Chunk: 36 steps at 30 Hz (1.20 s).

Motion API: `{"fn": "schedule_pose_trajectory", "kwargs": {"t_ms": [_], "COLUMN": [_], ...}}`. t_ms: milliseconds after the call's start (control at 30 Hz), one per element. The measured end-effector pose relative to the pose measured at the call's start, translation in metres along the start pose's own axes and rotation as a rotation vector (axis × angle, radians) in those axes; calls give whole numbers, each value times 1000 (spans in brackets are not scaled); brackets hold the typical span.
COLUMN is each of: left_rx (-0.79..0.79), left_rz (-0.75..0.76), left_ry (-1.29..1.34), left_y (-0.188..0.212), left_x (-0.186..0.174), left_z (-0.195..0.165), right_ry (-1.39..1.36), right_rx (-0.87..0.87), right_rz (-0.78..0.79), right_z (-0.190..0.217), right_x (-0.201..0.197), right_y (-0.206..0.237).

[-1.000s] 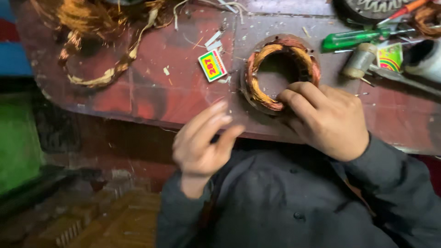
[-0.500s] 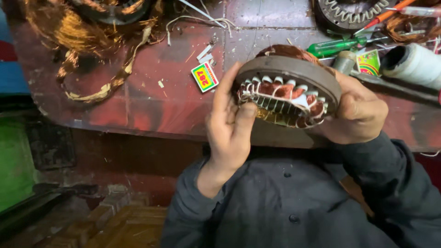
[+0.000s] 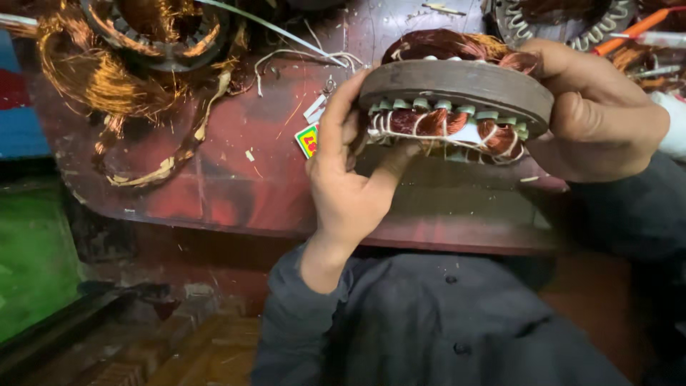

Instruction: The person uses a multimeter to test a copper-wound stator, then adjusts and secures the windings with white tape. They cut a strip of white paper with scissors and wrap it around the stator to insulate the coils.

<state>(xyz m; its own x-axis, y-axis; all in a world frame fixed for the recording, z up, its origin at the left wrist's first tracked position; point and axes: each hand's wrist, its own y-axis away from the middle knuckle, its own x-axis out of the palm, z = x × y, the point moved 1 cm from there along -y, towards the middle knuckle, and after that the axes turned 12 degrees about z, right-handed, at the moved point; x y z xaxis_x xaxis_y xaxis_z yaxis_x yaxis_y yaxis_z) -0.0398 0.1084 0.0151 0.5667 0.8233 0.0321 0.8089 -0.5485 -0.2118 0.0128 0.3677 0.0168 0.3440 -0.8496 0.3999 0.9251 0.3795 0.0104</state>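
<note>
A round motor stator [image 3: 457, 86] with a grey iron ring and copper windings tied with white thread is held edge-on above the red workbench [image 3: 236, 179]. My left hand [image 3: 350, 171] grips its left rim, the thumb under the windings. My right hand [image 3: 600, 114] clasps its right side, fingers wrapped over the top edge. Both dark grey sleeves reach up from the bottom of the view.
A second stator [image 3: 153, 32] with loose tangled copper wire [image 3: 78, 78] lies at the bench's far left. A small yellow-green box [image 3: 307, 141] sits behind my left hand. Another wound stator [image 3: 557, 18] and an orange-handled tool [image 3: 629, 32] lie at the top right.
The stator lay flat on the bench under my right hand; both hands have since lifted it, tilted it edge-on and brought it closer to the camera.
</note>
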Motion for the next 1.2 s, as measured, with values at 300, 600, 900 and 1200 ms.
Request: {"fn": "schedule_pose_trajectory", "kwargs": {"t_ms": [300, 600, 900, 1200], "left_rx": [-3, 38, 161, 135], "left_rz": [-19, -28, 92, -36], "left_ry": [-32, -233, 109, 185], "left_y": [-6, 13, 15, 11], "left_x": [10, 9, 7, 1], "left_z": [29, 43, 50, 56], "right_ry": [-355, 66, 602, 808], "right_rx": [-117, -199, -339, -204], "right_rz": [125, -201, -137, -80], "right_z": [-38, -44, -15, -7], "right_x": [-23, -6, 20, 18], "right_y": [-13, -6, -27, -31]}}
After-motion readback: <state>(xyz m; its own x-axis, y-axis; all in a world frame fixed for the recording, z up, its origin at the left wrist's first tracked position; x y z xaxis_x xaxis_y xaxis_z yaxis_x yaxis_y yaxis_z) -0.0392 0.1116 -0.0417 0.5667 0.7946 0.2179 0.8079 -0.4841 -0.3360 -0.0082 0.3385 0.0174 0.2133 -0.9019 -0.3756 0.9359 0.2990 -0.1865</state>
